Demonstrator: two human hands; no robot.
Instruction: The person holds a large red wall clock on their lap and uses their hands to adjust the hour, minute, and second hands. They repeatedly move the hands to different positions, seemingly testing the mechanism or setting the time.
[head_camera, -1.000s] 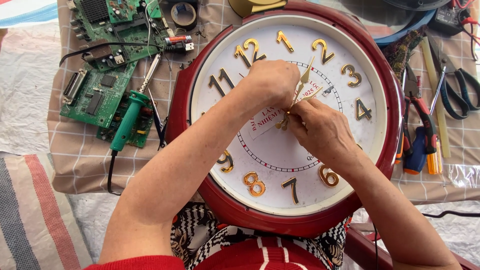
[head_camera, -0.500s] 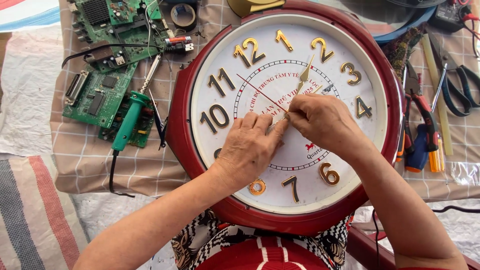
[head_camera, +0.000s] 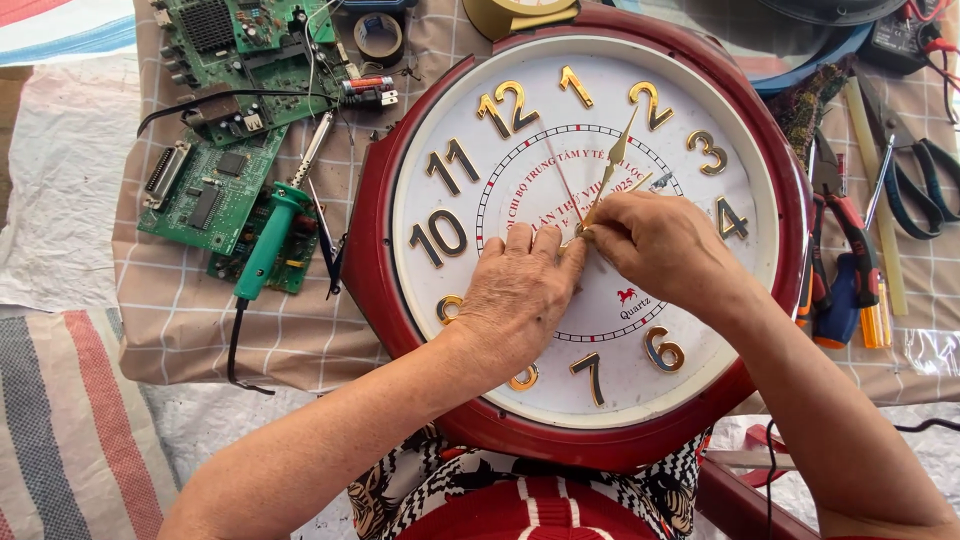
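Lying face-up across a checked cloth (head_camera: 200, 330), clock (head_camera: 585, 235): round, dark red rim, white dial, raised gold numerals, a ring of red print around the middle. No glass can be made out over the dial, and bare fingers reach the hands directly.

Left hand (head_camera: 520, 290): flat on the dial just below and left of clock centre, fingers together, tips at the hub; gripping nothing, apparently steadying the face.

Right hand (head_camera: 660, 245): just right of clock centre, thumb and forefinger pinched on the base of the gold hand (head_camera: 612, 170), probably to set or seat it on the hub. That hand points up between the top numeral and the one after it. A thin red second hand (head_camera: 562, 175) runs up-left from centre.

Left of clock: green circuit boards (head_camera: 215, 190) and a green-handled soldering iron (head_camera: 268, 245) with black cord, all within easy reach.

Above-left of clock: tape roll (head_camera: 380, 37).

Right of clock: red-handled pliers (head_camera: 840, 215), an orange-and-blue tool handle, black-handled scissors (head_camera: 925, 180).

Beyond the cloth, left of clock: white sheeting and striped fabric.
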